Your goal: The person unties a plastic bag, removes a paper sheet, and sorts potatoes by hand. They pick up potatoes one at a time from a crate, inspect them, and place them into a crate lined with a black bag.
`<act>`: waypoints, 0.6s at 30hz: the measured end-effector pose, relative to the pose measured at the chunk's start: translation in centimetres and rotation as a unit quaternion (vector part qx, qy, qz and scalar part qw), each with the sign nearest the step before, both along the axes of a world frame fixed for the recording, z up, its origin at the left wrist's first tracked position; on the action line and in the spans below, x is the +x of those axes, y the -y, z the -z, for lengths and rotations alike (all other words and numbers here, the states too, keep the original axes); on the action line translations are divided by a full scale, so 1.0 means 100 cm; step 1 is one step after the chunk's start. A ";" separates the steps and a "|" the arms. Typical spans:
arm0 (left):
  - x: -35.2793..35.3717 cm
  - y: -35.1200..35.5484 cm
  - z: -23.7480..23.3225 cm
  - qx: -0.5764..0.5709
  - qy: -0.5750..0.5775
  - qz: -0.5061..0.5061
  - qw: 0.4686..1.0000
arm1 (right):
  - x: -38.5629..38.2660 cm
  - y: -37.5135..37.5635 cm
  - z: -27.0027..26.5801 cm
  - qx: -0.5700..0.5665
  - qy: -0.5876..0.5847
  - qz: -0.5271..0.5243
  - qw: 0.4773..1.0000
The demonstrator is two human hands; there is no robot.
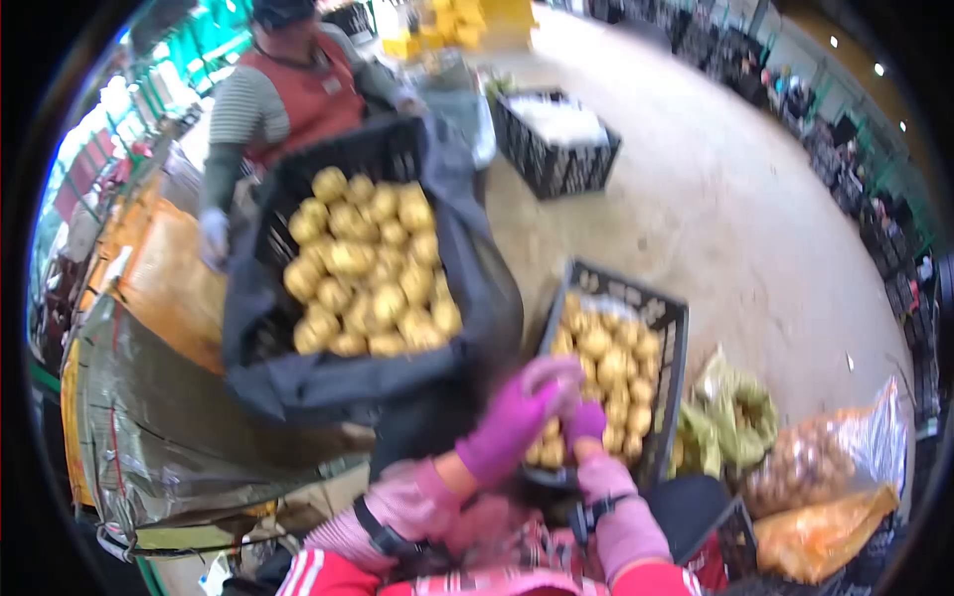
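Observation:
My left hand (517, 412), in a pink-purple glove, is raised over the near left side of a black crate (679, 343) of potatoes (614, 368). Its fingers are curled and blurred; I cannot tell what is in them. Close against it is my right hand (584, 422), in a purple glove, its fingers largely hidden behind the left. To the left of both hands stands a larger black crate lined with dark cloth (348, 382), holding potatoes (373, 263).
Across the lined crate stands a person (303, 94) with gloved hands. A black crate with white contents (556, 144) sits on the floor. At right lie a green sack (730, 412), a clear bag of round produce (805, 462) and an orange bag (825, 536). Covered stacks (169, 417) stand left.

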State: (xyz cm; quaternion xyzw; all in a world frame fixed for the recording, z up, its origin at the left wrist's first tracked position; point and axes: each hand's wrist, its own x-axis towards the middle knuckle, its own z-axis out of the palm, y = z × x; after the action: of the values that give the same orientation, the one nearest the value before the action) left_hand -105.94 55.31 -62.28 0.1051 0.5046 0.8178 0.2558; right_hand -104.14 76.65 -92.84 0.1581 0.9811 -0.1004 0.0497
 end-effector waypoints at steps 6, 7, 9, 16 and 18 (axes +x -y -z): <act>0.006 0.003 0.006 -0.148 -0.115 0.019 0.982 | 0.009 -0.002 -0.146 -0.374 0.018 0.114 0.920; 0.009 0.004 0.002 -0.165 -0.106 -0.009 0.981 | 0.018 0.009 -0.191 -0.500 -0.011 0.152 0.853; 0.015 0.000 -0.005 -0.200 -0.083 -0.065 0.974 | 0.035 0.010 -0.225 -0.678 -0.086 0.119 0.720; 0.024 0.005 -0.015 0.010 0.052 0.085 0.995 | 0.070 0.062 -0.336 -0.574 -0.240 -0.056 0.781; 0.023 0.004 -0.003 -0.003 -0.140 0.037 0.989 | 0.075 0.064 -0.328 -0.621 -0.247 -0.035 0.743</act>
State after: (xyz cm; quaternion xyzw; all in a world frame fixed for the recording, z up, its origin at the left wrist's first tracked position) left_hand -103.64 54.96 -61.95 0.2365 0.5336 0.7836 0.2127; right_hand -96.68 70.30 -60.06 0.0273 0.6846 -0.7210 -0.1036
